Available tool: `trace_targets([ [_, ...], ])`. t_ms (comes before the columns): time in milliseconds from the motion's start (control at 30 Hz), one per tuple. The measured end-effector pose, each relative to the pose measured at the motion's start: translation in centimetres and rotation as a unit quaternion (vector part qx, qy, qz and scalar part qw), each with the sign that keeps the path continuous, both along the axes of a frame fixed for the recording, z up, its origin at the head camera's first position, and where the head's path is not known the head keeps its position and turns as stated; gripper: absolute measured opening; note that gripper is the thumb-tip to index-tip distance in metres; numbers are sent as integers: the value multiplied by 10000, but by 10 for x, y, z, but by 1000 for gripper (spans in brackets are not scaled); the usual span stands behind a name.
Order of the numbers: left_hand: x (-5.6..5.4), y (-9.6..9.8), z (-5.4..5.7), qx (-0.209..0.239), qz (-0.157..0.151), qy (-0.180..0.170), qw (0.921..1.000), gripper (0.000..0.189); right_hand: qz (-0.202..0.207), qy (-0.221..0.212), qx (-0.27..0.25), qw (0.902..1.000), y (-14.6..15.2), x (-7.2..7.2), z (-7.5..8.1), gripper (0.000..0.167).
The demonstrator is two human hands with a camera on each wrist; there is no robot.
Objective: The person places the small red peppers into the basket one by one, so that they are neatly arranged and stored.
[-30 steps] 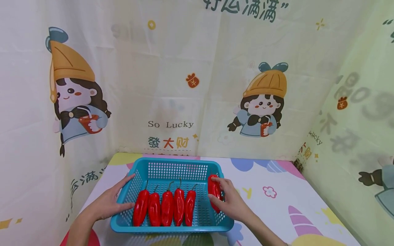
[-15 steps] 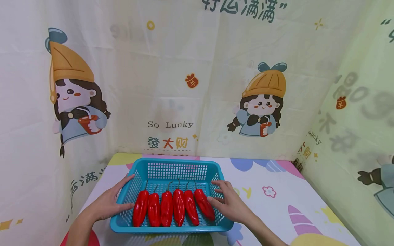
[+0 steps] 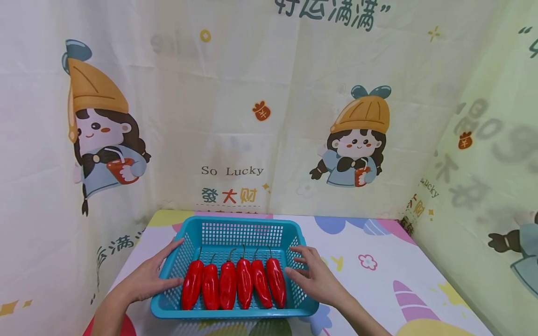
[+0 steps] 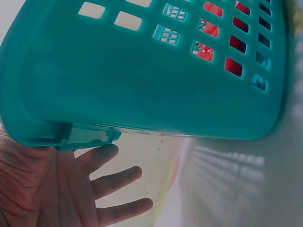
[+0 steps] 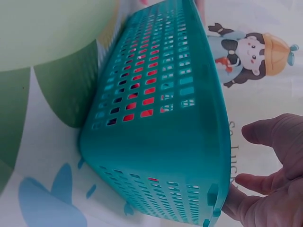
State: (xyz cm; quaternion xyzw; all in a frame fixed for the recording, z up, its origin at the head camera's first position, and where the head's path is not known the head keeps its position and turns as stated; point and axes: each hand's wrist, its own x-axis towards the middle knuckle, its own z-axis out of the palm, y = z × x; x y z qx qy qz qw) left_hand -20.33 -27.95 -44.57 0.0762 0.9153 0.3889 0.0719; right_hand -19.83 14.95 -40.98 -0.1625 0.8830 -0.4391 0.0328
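Observation:
Several red chili peppers [image 3: 228,284] lie side by side in a blue plastic basket [image 3: 244,313], stems toward the far wall. My left hand [image 3: 147,275] is at the basket's left rim, its thumb reaching over the edge near the leftmost pepper. Spread, straight fingers [image 4: 116,182] show beyond the rim in the left wrist view; the thumb is hidden there. Over the right rim, my right hand [image 3: 316,276] has its thumb and fingers loosely apart, with nothing between them. Its thumb is near the rightmost pepper [image 3: 276,282], apart from it.
The basket stands near the front of a table covered with a patterned white cloth [image 3: 365,289]. Printed curtain walls [image 3: 294,154] rise behind the table and at both sides.
The right hand has set its pepper down in the basket and let it go. That pepper now lies straighter, beside the others. The left hand has stayed at the rim.

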Motion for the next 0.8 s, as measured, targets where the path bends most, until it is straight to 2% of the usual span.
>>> trace_targets([
  [267,3,-5,-2,-5,37,-50,10000,119,-218,193,-124,9995,-5,5,-3,62],
  [500,9,-11,-2,-187,-45,216,9996,114,-504,376,-389,9973,-6,11,-7,53],
  [633,11,-9,-4,-195,-38,305,9993,109,-797,518,-433,9945,-3,15,-8,53],
  [800,15,-4,-5,-339,70,687,9970,103,-1100,559,-526,9910,-1,21,-8,52],
])
